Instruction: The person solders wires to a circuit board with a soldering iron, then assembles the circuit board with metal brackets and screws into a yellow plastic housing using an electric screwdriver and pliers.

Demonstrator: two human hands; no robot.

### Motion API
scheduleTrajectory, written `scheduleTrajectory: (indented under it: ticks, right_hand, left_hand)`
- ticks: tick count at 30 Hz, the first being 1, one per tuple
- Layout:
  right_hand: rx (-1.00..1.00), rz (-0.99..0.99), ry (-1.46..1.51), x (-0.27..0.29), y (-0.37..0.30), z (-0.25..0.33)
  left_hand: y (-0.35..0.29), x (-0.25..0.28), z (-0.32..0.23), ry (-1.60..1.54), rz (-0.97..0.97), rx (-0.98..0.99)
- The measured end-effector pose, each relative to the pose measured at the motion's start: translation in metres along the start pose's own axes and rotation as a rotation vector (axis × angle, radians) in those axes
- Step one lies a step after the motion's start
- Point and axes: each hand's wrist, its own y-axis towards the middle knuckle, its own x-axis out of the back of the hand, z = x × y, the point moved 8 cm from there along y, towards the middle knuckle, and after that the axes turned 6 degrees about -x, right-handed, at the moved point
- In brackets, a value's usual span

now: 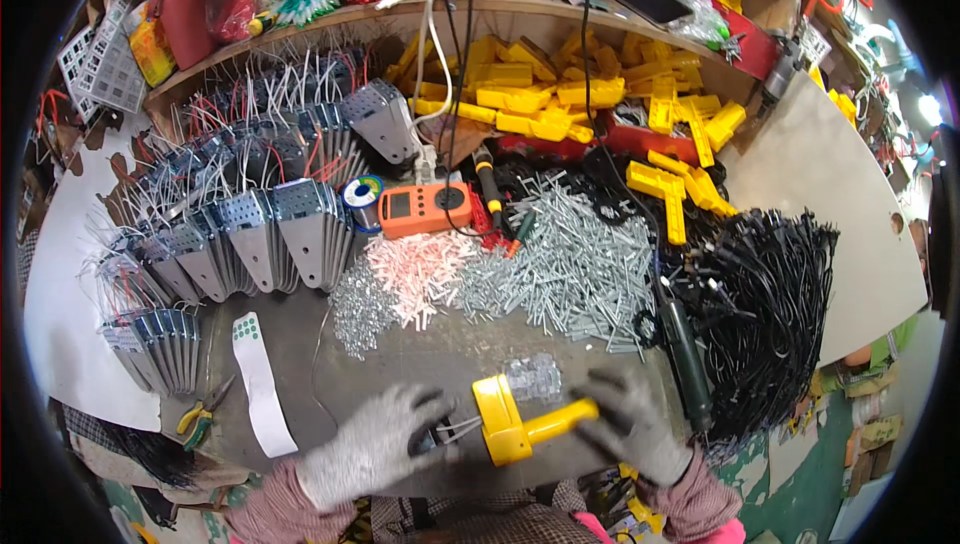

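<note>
A yellow plastic housing (503, 422) with a round-edged head and a straight handle is just in front of me. My right hand (635, 426), in a grey glove, has its fingers closed on the end of that handle. To the left of the housing, my left hand (385, 441), also gloved, curls around a small dark part (428, 438); most of this part is hidden by the fingers. Two thin grey leads (461, 431) run from it toward the housing's head. Just behind the housing lie some clear plastic pieces (533, 378).
Rows of grey metal plates (250, 239) with wires stand left. Behind are screws (580, 259), pink-white tubes (415, 269), an orange meter (425, 208) and yellow housings (540, 94). A screwdriver (684, 364) and black cables (770, 314) are right; pliers (203, 414) and a white strip (262, 384) left.
</note>
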Motion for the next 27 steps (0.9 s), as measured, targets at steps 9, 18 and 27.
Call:
scheduleTrajectory:
  ticks: [9,18,27]
  right_hand:
    - [0.095,-0.066,-0.762,-0.022,0.091,-0.033]
    - [-0.05,-0.039,0.286,0.016,0.031,-0.033]
    - [0.075,-0.058,-0.429,0.007,0.005,-0.027]
  left_hand:
    - [0.211,0.022,0.007,0.399,-0.256,-0.079]
    - [0.154,0.008,-0.041,0.727,-0.058,-0.326]
    - [0.145,-0.007,-0.017,-0.206,-0.153,-0.257]
